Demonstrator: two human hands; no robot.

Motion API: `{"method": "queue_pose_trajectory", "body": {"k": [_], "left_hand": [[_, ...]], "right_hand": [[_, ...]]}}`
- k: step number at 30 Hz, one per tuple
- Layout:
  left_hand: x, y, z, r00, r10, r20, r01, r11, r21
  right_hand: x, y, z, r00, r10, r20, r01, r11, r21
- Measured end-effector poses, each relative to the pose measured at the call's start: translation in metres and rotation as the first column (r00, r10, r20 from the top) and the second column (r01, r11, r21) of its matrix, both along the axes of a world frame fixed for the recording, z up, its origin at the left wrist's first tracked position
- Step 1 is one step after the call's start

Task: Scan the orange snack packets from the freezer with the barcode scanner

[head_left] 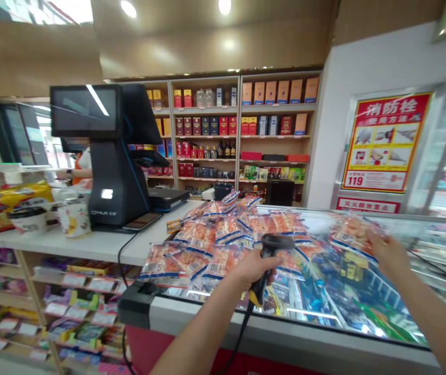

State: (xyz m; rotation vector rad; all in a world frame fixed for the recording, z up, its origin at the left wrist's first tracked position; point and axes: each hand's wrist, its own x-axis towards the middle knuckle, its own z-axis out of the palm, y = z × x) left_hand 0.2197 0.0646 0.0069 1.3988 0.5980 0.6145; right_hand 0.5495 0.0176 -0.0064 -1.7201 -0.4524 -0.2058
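Note:
A black handheld barcode scanner (276,242) is gripped in my left hand (255,271), its head angled to the right and its cable trailing down over the freezer's front edge. My right hand (389,255) pinches the right side of a clear snack packet (351,232) with orange-pink contents and a blue-edged band. That packet is above the glass-topped chest freezer (293,325), to the right of the scanner and apart from it. Many similar packets (201,234) lie piled on the glass around and beyond my left hand. The packet in my right hand is slightly blurred.
On the white counter (109,249) at left stands a black checkout terminal (109,177), with paper cups (73,216) and yellow snack bags (12,200) beside it. Shelves (207,109) of boxes and bottles line the back wall. Part of another person (80,166) shows behind the terminal.

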Motion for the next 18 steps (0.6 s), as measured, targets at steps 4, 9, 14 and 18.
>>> {"method": "queue_pose_trajectory", "body": {"k": [4, 9, 14, 18], "left_hand": [[-0.007, -0.010, 0.008, 0.999, -0.041, 0.024, 0.041, 0.999, 0.010], [-0.017, -0.022, 0.020, 0.997, -0.079, 0.023, 0.079, 0.997, 0.014], [-0.020, -0.019, 0.021, 0.997, -0.069, 0.030, 0.069, 0.997, 0.024], [-0.019, -0.013, 0.017, 0.998, -0.070, 0.003, 0.070, 0.997, 0.010]], "right_hand": [[-0.031, 0.023, 0.011, 0.994, 0.060, 0.095, -0.059, 0.998, -0.008], [-0.054, 0.043, 0.008, 0.982, 0.115, 0.151, -0.119, 0.993, 0.016], [-0.063, 0.054, 0.002, 0.974, 0.141, 0.179, -0.143, 0.990, -0.002], [-0.063, 0.061, -0.002, 0.974, 0.141, 0.178, -0.144, 0.990, 0.000]]}}
